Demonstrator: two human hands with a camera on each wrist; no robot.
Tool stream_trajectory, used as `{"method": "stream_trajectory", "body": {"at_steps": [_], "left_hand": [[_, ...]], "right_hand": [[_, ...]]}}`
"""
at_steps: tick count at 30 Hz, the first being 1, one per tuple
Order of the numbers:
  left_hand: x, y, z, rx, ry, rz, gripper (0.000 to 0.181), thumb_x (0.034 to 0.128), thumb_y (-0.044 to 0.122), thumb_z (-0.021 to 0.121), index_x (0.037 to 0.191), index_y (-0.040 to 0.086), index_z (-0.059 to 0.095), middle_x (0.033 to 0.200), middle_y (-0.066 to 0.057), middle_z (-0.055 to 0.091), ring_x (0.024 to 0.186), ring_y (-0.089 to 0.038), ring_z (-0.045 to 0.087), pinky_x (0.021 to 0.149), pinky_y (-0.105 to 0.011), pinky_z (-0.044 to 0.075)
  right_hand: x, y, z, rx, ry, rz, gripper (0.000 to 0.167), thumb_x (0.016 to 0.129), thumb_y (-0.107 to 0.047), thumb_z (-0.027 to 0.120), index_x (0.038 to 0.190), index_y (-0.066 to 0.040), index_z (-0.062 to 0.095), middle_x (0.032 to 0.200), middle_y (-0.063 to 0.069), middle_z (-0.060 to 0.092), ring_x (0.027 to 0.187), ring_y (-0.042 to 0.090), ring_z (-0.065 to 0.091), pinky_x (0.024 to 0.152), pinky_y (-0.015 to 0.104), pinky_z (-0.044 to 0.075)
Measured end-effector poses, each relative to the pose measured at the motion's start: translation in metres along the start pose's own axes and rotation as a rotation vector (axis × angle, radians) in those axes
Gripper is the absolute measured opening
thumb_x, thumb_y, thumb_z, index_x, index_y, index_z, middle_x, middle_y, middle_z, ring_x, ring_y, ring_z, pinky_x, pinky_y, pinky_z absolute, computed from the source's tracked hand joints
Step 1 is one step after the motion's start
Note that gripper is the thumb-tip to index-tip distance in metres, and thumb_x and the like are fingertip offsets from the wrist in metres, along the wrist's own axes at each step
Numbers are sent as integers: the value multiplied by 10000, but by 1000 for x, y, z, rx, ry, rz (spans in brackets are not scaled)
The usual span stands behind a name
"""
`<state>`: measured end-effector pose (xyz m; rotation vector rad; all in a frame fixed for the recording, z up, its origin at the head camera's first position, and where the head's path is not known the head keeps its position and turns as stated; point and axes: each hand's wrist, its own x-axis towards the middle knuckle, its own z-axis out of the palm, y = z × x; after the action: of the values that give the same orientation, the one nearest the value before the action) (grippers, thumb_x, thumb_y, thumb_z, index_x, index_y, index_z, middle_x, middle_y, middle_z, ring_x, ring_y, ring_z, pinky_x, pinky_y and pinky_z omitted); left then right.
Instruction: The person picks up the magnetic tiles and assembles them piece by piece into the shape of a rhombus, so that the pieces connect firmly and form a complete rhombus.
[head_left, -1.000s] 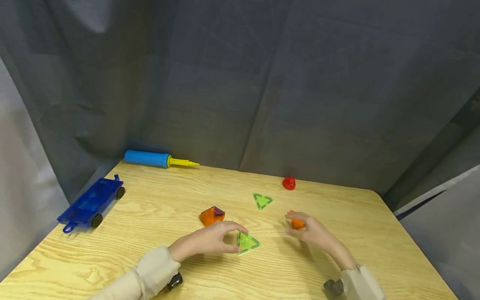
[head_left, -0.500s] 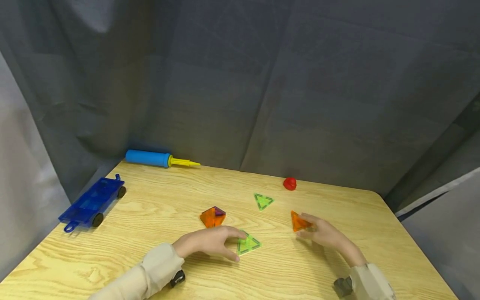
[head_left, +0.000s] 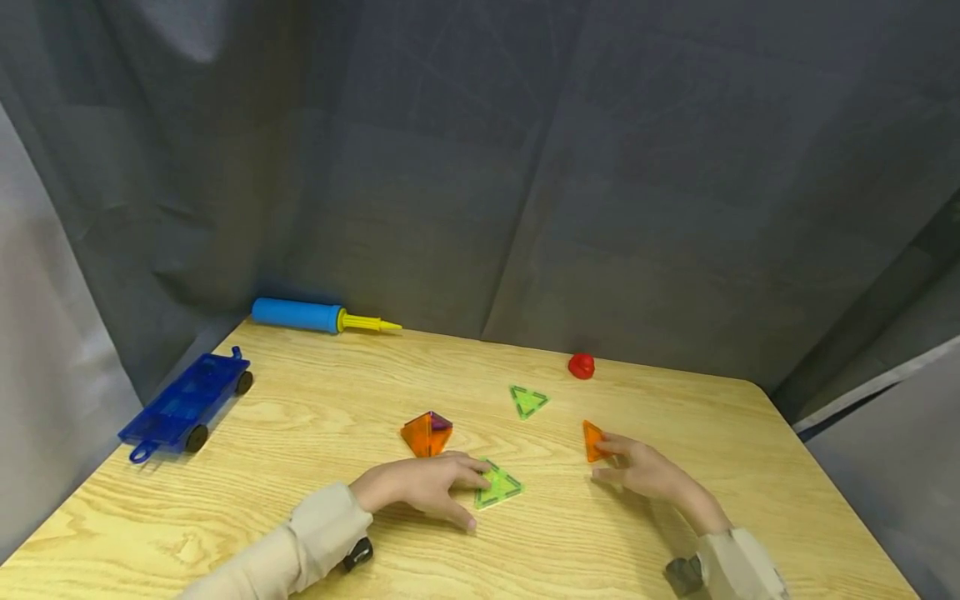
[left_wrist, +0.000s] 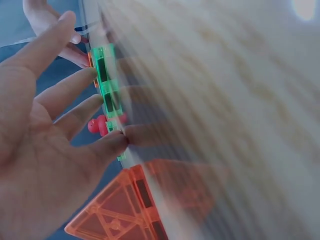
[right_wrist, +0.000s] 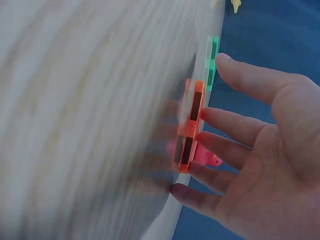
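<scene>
My left hand (head_left: 429, 487) rests its fingertips on a green triangular magnetic tile (head_left: 501, 487) lying flat, the thumb held apart from it. In the left wrist view the fingers reach to this green tile's (left_wrist: 106, 80) upper face. On the right, my right hand (head_left: 647, 470) touches the top of a flat orange triangular tile (head_left: 592, 440), partly hidden by its fingers. Its thumb stands away from the orange tile (right_wrist: 191, 127) in the right wrist view. Just beyond the left hand is an orange and purple pyramid (head_left: 426, 435) of tiles.
Another green triangular tile (head_left: 528, 402) lies farther back, near a small red toy (head_left: 581, 366). A blue wheeled toy base (head_left: 183, 404) stands at the table's left edge. A blue hand pump (head_left: 296, 315) with a yellow nozzle lies along the back edge, before a dark curtain (head_left: 480, 167).
My left fingers have come down onto the green tile and the thumb has moved off its side. The right hand has shifted to the right, its fingers now on the orange tile.
</scene>
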<state>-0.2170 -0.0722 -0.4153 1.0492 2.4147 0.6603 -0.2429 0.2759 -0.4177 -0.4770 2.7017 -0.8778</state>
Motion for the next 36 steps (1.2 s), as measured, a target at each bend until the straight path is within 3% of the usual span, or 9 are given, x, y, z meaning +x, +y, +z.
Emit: {"method": "stream_trajectory", "body": {"at_steps": [17,28,36], "left_hand": [[-4,2,2,-6,-28,-29,549,842,312,713,1348,171,551,1540,-13,291,1427,-304,178,1121,-542,217],[-8,6,3,-10,-45,-26,539,812,297,746,1320,220,582,1518,46,328,1431,-285,183,1123,-532,217],[-3,7,-1,-7,-43,24,448,818,270,742,1245,173,642,1428,13,446,1350,-239,337,1087,-442,329]], "right_hand": [[-12,-19,17,37,-21,-32,560,860,-300,700,1282,41,562,1452,237,379,1333,497,276,1051,638,244],[-16,-27,24,66,-104,-143,504,887,-304,671,1232,57,601,1451,248,372,1333,520,249,1021,643,286],[-19,-39,29,68,-151,-206,453,886,-282,673,1208,33,627,1435,248,396,1305,498,323,997,598,342]]}}
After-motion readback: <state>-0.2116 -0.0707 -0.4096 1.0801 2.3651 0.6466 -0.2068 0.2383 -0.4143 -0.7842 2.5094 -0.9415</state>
